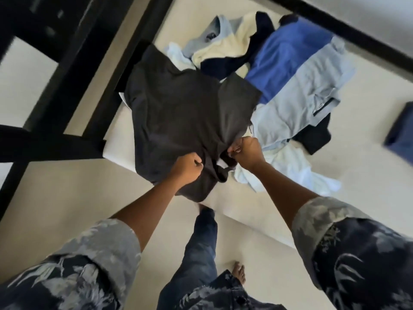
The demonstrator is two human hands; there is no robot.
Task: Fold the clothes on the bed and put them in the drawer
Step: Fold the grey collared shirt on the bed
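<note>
Charcoal t-shirt (178, 108) is the one in hand right now. It's draped over the near corner of the bed (368, 142), part on the mattress and part hanging off the edge, with the neck end toward the person. The left hand (187, 167) is a closed fist bunching fabric just left of the collar. The right hand (244, 153) has its fingers curled tight round a fold on the other side of the neckline. Both grips sit close together, and I'd call that the weak spot. Held that narrow, the body of the shirt sags, and you can see it wrinkling between the two fists.

My take on doing this step well: slide each hand outward to the shoulder seams so the shirt hangs flat, then give it one shake. Lay it face down on a bare patch of mattress, not on top of the other stuff.

The unfolded heap (223, 63) is right behind it — a royal blue garment (286, 54), a pale grey garment (301, 97), a cream top (225, 42) and a pale blue piece (290, 166) just beside the right hand. The shirt's far end overlaps that heap, so a careless lift could drag things along with it.

After that: smooth it out, sleeves in, fold in thirds. The drawer isn't in view, so I can't say how far the carry is. Seems like early days, since most of the clothes are unfolded.
</note>
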